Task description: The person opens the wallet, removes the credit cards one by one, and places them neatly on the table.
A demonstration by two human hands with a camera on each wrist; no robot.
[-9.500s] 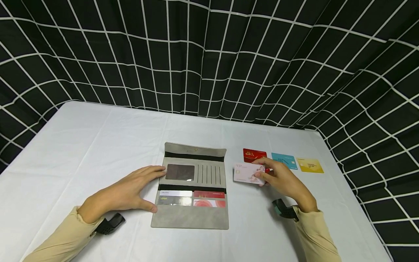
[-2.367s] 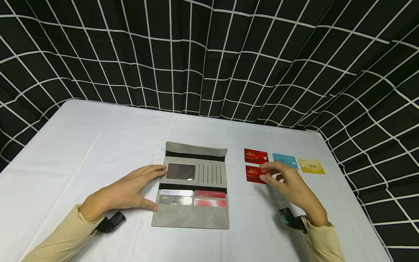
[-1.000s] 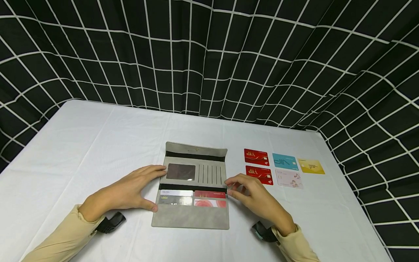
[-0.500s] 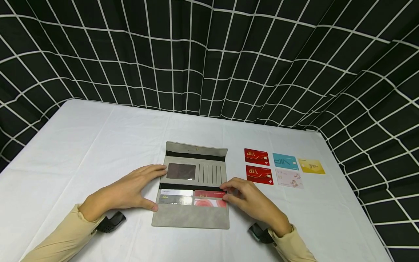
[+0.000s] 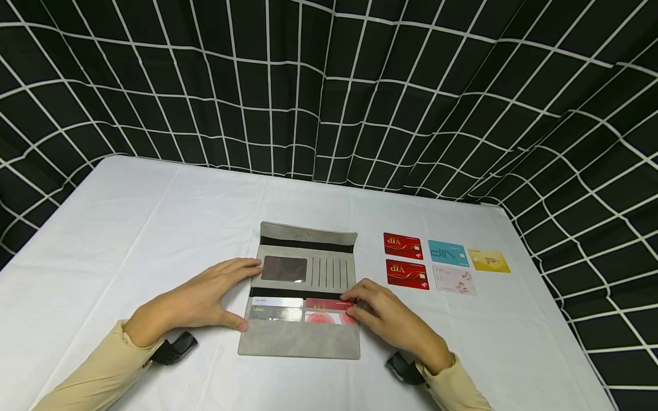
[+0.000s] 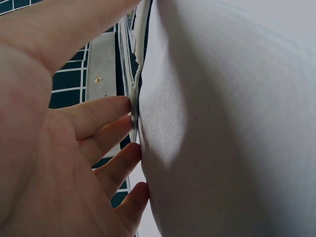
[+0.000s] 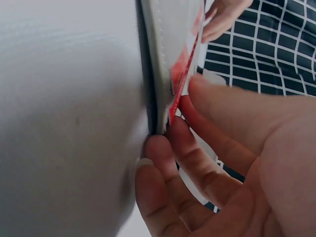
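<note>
Touching the left edge of the wallet point(image 5: 299, 341) with a spread left hand point(image 5: 192, 305); curling the right hand point(image 5: 390, 315) at the outer end of the slotted red card point(image 5: 321, 304), cannot tell if pinching. Probably starting extraction; next, likely grip, slide clear, lay beside the loose pink card point(image 5: 453, 280).

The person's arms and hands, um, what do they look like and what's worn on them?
Both forearms wear beige, long cloth sleeves, the left sleeve and right sleeve. Black devices sit at the left wrist and right wrist. The left hand and right hand are gloveless, with no rings visible.
</note>
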